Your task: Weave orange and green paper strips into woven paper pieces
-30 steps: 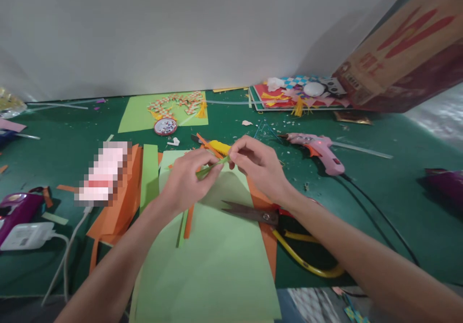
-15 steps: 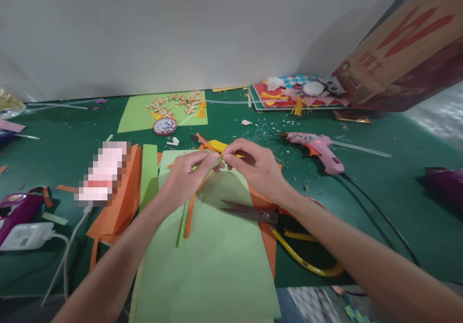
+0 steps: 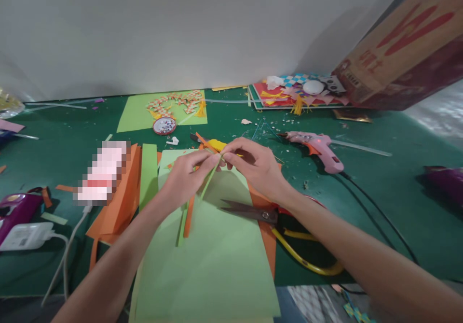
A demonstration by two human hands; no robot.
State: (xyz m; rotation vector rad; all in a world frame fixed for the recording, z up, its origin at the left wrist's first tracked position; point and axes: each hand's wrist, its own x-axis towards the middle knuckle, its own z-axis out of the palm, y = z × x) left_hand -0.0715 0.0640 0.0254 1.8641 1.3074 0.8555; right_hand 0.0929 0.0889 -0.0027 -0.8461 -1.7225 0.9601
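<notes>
Green strip (image 3: 210, 181) swung down; left hand (image 3: 191, 171), right hand (image 3: 255, 161) pinch it near sheet (image 3: 210, 265) edge.

Green tabletop (image 3: 394, 188), scattered with paper scraps (image 3: 246, 121). At centre, light-green sheets (image 3: 213, 265) overhang near edge. To left: orange paper (image 3: 121, 188), white charger (image 3: 27, 236). To right: pink glue gun (image 3: 323, 151). At rear: lime sheet (image 3: 132, 115).

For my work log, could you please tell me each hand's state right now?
Left hand: closed, pinching a thin green paper strip.
Right hand: closed, pinching the same strip near its upper end.
</notes>
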